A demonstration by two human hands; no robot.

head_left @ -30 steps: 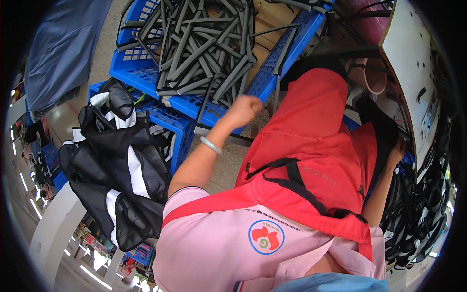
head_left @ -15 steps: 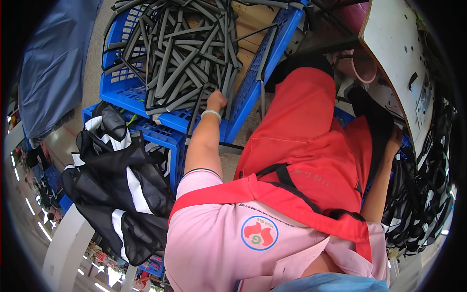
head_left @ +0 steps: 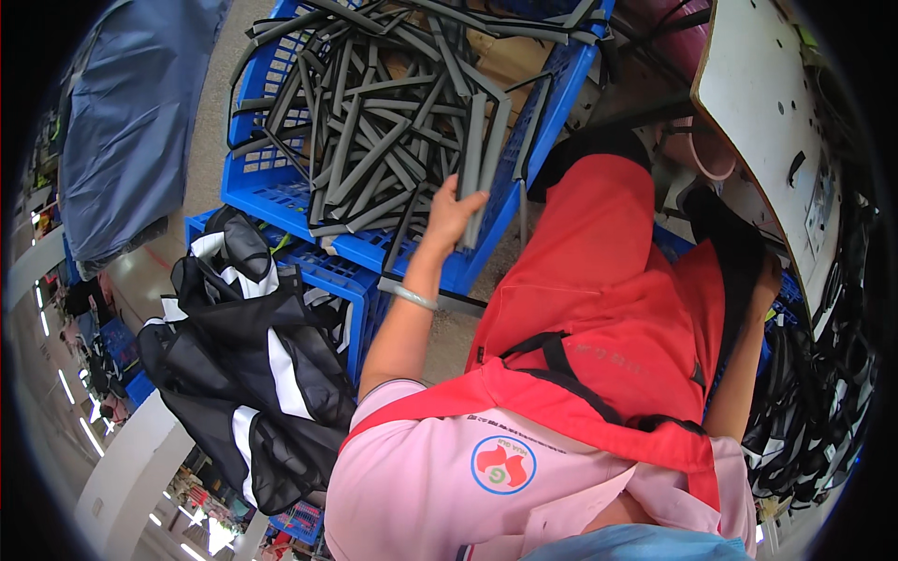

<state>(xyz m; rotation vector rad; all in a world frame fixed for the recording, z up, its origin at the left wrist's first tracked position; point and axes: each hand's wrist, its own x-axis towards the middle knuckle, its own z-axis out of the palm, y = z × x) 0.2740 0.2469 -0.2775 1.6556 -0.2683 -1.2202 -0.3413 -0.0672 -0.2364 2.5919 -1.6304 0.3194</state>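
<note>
My left hand (head_left: 454, 217) is at the near right corner of a blue plastic crate (head_left: 341, 245), its thumb and a finger spread apart. Its fingertips are against or just beside long grey strips with black edging (head_left: 473, 168) that stand along the crate's right side; I see no strip enclosed in the fingers. A tangled heap of similar grey strips (head_left: 374, 140) fills the crate. My right hand (head_left: 769, 279) is low at the right, beside my black-clad leg (head_left: 725, 238) and below the white tabletop. Its fingers are mostly hidden.
Black mesh pieces with white bands (head_left: 253, 360) drape over a second blue crate (head_left: 351, 285) at the left. A white tabletop (head_left: 762, 103) juts in at upper right. Black straps (head_left: 795, 402) hang at the far right. A dark blue cover (head_left: 131, 131) stands upper left.
My left hand has gone from a closed fist at the crate's corner to spread fingers. Grey strips now stand along the crate's right side next to it. The view has shifted slightly.
</note>
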